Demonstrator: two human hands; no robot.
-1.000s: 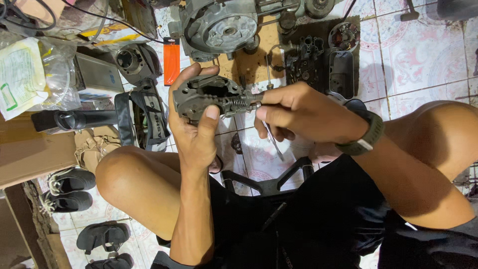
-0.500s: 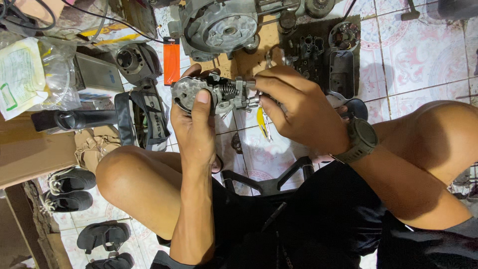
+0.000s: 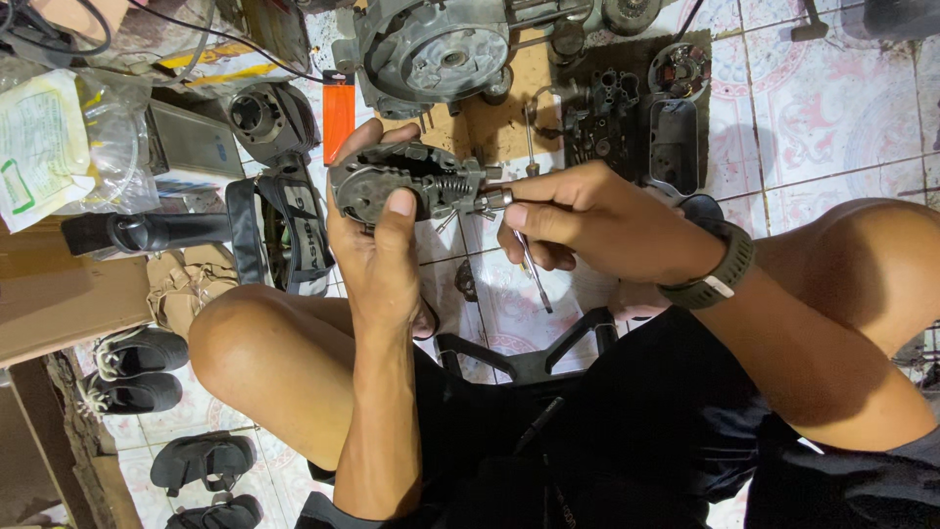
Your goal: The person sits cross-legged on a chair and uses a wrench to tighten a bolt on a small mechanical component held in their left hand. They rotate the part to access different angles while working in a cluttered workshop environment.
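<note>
My left hand (image 3: pixel 377 245) grips a grey metal clutch-like part (image 3: pixel 406 181) with a coil spring, thumb pressed on its front. My right hand (image 3: pixel 587 220) pinches the small shaft end sticking out of the part's right side and also holds a thin metal tool (image 3: pixel 534 269) that points down from the fingers. A dark watch (image 3: pixel 710 274) sits on my right wrist. Both hands are held above my knees over the tiled floor.
An engine case (image 3: pixel 436 49) lies on cardboard ahead. To its right a dark tray (image 3: pixel 636 108) holds engine parts. An orange-handled tool (image 3: pixel 339 118), a plastic bag (image 3: pixel 59 137), a black strap (image 3: pixel 284 225) and sandals (image 3: pixel 137 367) lie on the left.
My right hand slid down and rightwards off the part, now pinching only its shaft end. The part tilted slightly in my left hand, and the thin tool shows below my fingers again.
</note>
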